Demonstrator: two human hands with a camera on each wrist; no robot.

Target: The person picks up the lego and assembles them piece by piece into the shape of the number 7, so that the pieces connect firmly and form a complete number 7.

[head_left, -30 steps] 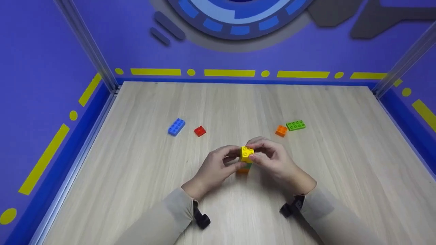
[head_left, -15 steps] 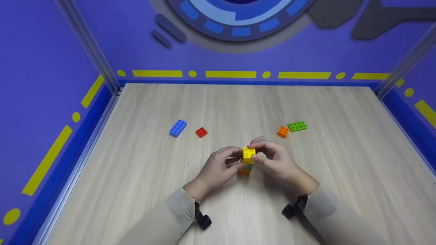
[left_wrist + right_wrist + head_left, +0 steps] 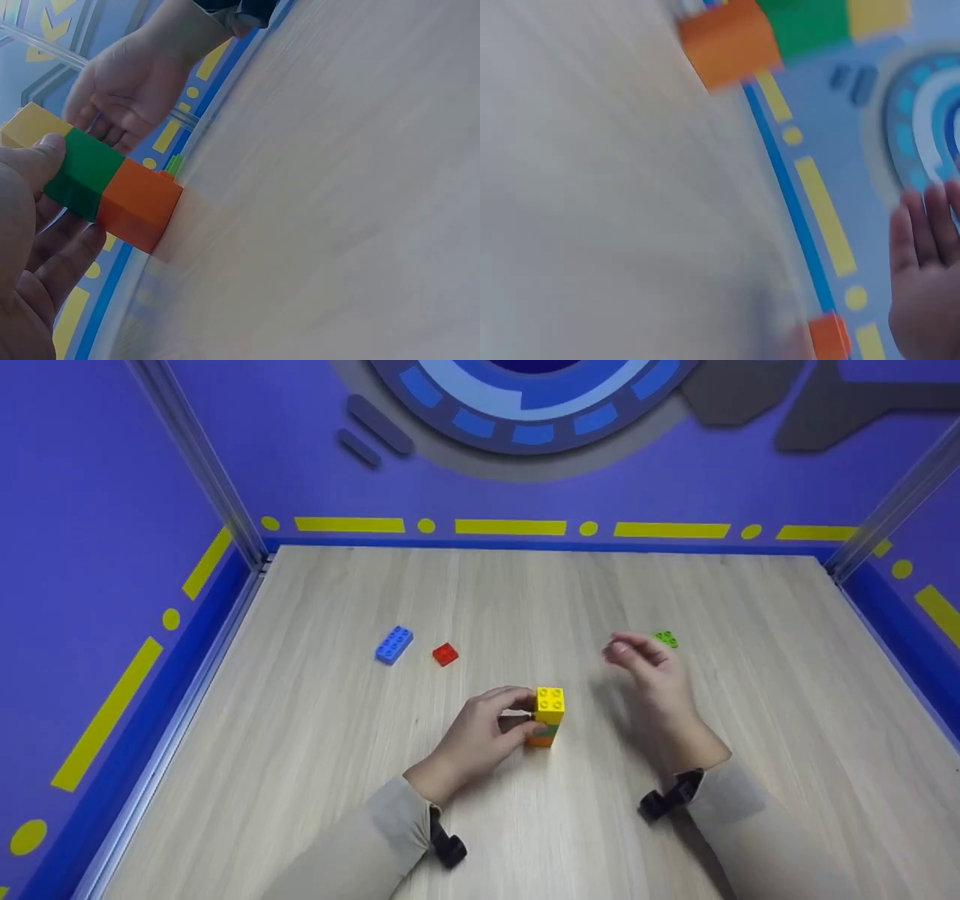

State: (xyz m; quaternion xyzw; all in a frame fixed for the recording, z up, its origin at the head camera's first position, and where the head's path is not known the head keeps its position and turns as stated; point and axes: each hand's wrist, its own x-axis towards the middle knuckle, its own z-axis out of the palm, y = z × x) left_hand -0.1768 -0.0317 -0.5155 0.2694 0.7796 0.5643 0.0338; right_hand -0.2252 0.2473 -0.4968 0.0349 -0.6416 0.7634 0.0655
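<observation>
My left hand (image 3: pixel 480 739) holds an upright stack of toy building bricks between thumb and fingers. On top is a yellow brick (image 3: pixel 550 700), below it a green brick (image 3: pixel 86 172), and at the bottom an orange brick (image 3: pixel 140 204) standing on the table. My right hand (image 3: pixel 656 679) is off to the right of the stack, above the table, holding nothing; its fingers look straight in the right wrist view. A loose orange brick (image 3: pixel 827 336) lies near it, hidden behind the hand in the head view. A light green brick (image 3: pixel 666 639) shows partly behind that hand.
A long blue brick (image 3: pixel 394 645) and a small red brick (image 3: pixel 445 654) lie on the wooden table (image 3: pixel 337 585), left of the stack. Blue printed walls (image 3: pixel 510 495) with metal corner posts border the table at the back and sides.
My right hand has let go of the yellow brick and moved right and away from me, towards the loose bricks. The yellow brick now sits squarely on the stack; my left hand stays there.
</observation>
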